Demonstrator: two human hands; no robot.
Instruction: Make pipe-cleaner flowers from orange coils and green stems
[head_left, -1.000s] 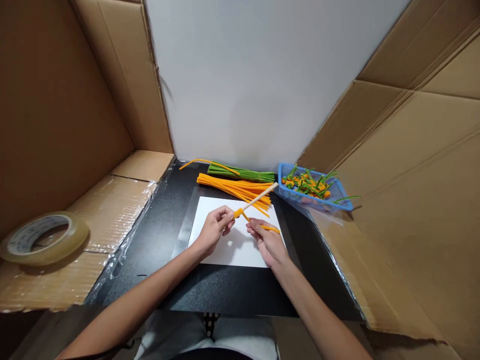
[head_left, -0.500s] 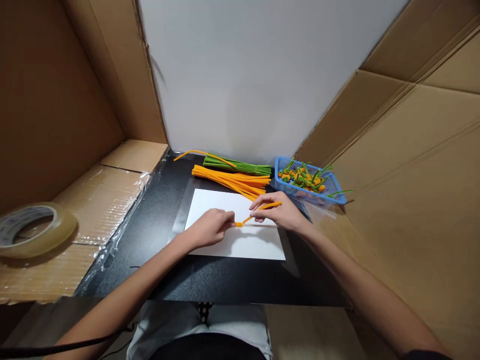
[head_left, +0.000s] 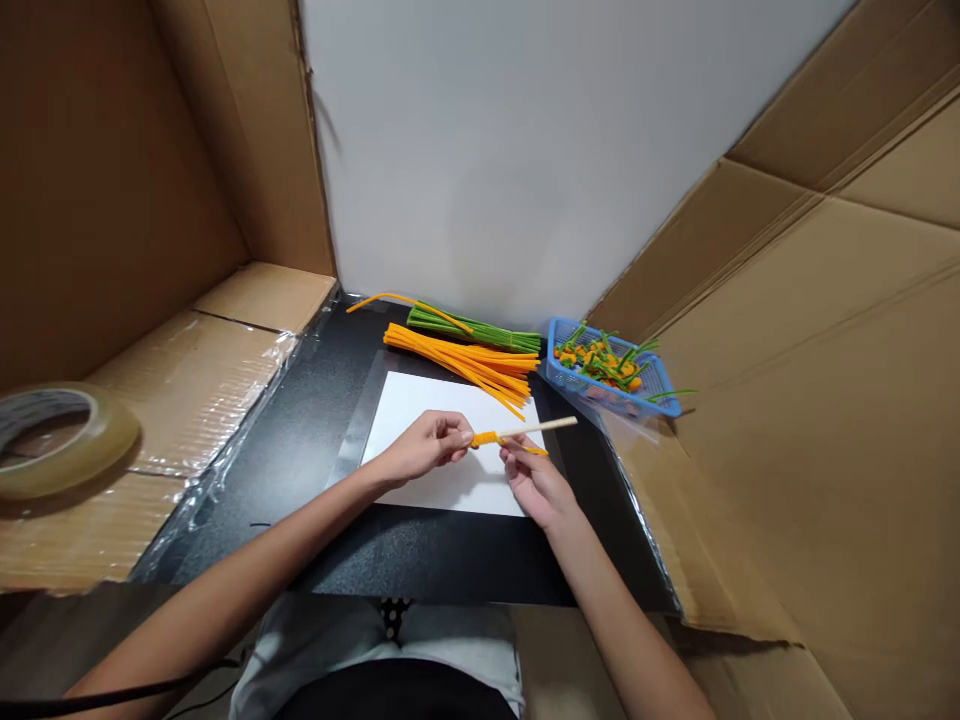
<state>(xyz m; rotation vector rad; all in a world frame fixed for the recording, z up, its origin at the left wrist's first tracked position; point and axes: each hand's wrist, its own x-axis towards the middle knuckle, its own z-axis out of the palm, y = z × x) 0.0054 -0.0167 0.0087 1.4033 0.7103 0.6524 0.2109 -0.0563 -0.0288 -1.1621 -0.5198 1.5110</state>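
Note:
An orange pipe cleaner point(head_left: 486, 438) is coiled in tight turns around a thin pale wooden stick point(head_left: 555, 425), over the white sheet point(head_left: 442, 490). My left hand point(head_left: 429, 442) pinches the coil's left end, where the stick's own end is hidden by the fingers. Just right of the coil, my right hand point(head_left: 540, 488) is palm up beneath the stick, its fingers closed on the pipe cleaner's loose tail. The stick's bare end points right, past that hand.
Behind the sheet lie a bundle of orange pipe cleaners point(head_left: 457, 358) and a green bundle point(head_left: 480, 330). A blue basket point(head_left: 664, 405) at the right holds orange-and-green twisted pieces. A tape roll point(head_left: 112, 450) rests on cardboard at the left; cardboard walls flank the black table point(head_left: 292, 440).
More orange turns now show on the stick. My right hand has turned from above the stick to palm up below it, and the stick's bare end now tilts up to the right.

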